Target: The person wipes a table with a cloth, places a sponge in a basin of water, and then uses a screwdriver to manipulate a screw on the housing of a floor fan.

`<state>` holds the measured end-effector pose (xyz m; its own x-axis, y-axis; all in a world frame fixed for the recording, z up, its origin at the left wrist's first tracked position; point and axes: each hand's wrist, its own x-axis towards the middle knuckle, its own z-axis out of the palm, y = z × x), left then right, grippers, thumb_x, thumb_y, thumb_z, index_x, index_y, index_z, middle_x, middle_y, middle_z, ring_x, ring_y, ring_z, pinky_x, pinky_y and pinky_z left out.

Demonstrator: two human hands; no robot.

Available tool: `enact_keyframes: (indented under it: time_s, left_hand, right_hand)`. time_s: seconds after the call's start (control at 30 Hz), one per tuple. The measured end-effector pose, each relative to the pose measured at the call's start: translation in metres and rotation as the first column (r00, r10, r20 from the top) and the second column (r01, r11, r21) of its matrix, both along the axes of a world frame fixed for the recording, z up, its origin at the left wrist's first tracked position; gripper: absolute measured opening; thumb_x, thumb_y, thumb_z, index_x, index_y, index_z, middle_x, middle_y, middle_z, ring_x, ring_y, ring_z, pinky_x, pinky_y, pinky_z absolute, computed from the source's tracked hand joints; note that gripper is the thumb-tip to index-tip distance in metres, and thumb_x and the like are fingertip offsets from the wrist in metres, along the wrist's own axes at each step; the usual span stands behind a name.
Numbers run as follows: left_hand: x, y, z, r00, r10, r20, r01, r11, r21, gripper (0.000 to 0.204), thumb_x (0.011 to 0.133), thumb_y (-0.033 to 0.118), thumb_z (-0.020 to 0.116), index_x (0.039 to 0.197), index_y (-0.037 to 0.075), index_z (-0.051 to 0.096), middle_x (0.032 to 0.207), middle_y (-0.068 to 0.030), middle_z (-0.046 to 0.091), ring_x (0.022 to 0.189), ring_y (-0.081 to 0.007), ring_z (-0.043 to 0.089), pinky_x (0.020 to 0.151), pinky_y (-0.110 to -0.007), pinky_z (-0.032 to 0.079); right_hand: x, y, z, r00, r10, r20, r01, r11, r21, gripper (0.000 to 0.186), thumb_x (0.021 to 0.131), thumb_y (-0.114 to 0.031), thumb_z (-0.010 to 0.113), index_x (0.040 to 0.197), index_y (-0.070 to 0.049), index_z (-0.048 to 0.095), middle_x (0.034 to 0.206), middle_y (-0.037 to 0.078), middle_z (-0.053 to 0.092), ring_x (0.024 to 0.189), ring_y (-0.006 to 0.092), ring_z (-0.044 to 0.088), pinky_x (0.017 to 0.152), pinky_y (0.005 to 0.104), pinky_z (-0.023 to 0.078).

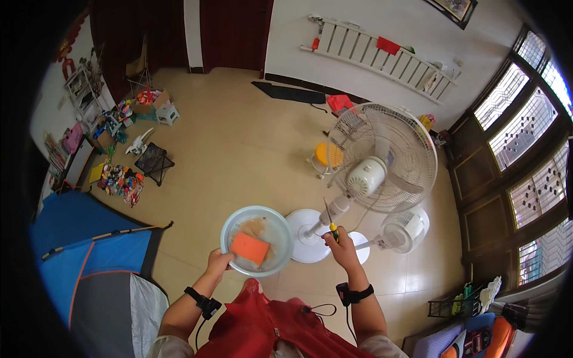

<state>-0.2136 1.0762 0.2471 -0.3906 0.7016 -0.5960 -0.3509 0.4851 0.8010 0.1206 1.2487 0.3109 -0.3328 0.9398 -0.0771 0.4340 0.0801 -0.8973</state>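
My left hand (219,262) grips the rim of a pale blue plastic basin (285,232) at its lower left side. In the basin lie an orange sponge or cloth (250,248) and a brownish, wet-looking cloth (253,227). A screwdriver (333,227) with a yellow and dark green handle is held in my right hand (342,244), its shaft pointing up and away from me. Just beyond that hand stands a white pedestal fan (366,176) with a large wire cage and a round white base (307,253). The fingertips of both hands are partly hidden.
A second, smaller white fan (406,230) stands right of the first. Behind them is a yellow-topped stool (328,155). At left are a blue and grey tent (101,238), a black folding stool (154,162) and piled toys (121,184). A dark rack (456,305) stands at lower right.
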Motion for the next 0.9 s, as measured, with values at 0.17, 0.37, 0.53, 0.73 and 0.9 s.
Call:
enact_keyframes:
  time_s: [0.17,0.37,0.53,0.73,0.9]
  left_hand:
    - [-0.079,0.082,0.007,0.999,0.028,-0.038,-0.029,0.999,-0.022,0.016,0.074,0.007,0.058,0.088,0.002,0.065,0.075,-0.0049,0.065,0.061,-0.0147,0.062,0.054,-0.028,0.051]
    - [-0.163,0.205,-0.019,0.998,0.026,-0.062,-0.027,0.999,-0.022,0.022,0.074,0.012,0.060,0.094,0.006,0.064,0.086,-0.0057,0.066,0.072,-0.0178,0.065,0.063,-0.032,0.055]
    - [-0.213,0.326,-0.014,0.996,-0.034,-0.081,0.031,0.999,-0.034,0.024,0.074,0.013,0.059,0.097,0.006,0.062,0.085,-0.0057,0.066,0.070,-0.0175,0.065,0.062,-0.030,0.055]
    - [-0.265,0.489,-0.003,0.990,-0.087,-0.109,0.090,0.996,0.022,0.023,0.074,0.013,0.058,0.095,0.006,0.063,0.083,-0.0055,0.066,0.068,-0.0162,0.064,0.060,-0.029,0.054]
    - [-0.288,0.643,0.003,0.965,-0.243,-0.099,0.249,0.967,0.047,0.023,0.075,0.011,0.057,0.096,0.005,0.062,0.083,-0.0056,0.066,0.070,-0.0159,0.064,0.061,-0.028,0.054]
  right_hand:
    - [-0.094,0.082,0.000,0.994,0.092,0.063,-0.093,0.996,0.016,0.033,0.089,-0.030,0.061,0.092,-0.002,0.044,0.076,0.021,0.057,0.071,0.0362,0.056,0.064,0.0405,0.044]
    - [-0.187,0.214,0.000,0.988,0.138,0.066,-0.141,0.989,0.046,0.033,0.088,-0.029,0.061,0.093,-0.002,0.044,0.077,0.022,0.058,0.072,0.0392,0.057,0.063,0.0416,0.044]
    - [-0.252,0.343,0.005,0.986,0.166,-0.019,-0.164,0.983,0.078,0.034,0.088,-0.030,0.061,0.094,0.000,0.046,0.077,0.021,0.058,0.070,0.0336,0.057,0.064,0.0397,0.045]
    - [-0.313,0.485,0.035,0.989,0.126,-0.078,-0.119,0.989,0.090,0.035,0.089,-0.032,0.060,0.094,-0.001,0.045,0.079,0.019,0.058,0.071,0.0304,0.057,0.065,0.0383,0.044]
    - [-0.321,0.589,0.045,0.999,-0.002,0.054,0.001,1.000,0.018,0.036,0.089,-0.033,0.060,0.095,-0.001,0.045,0.082,0.018,0.059,0.075,0.0317,0.059,0.068,0.0385,0.045]
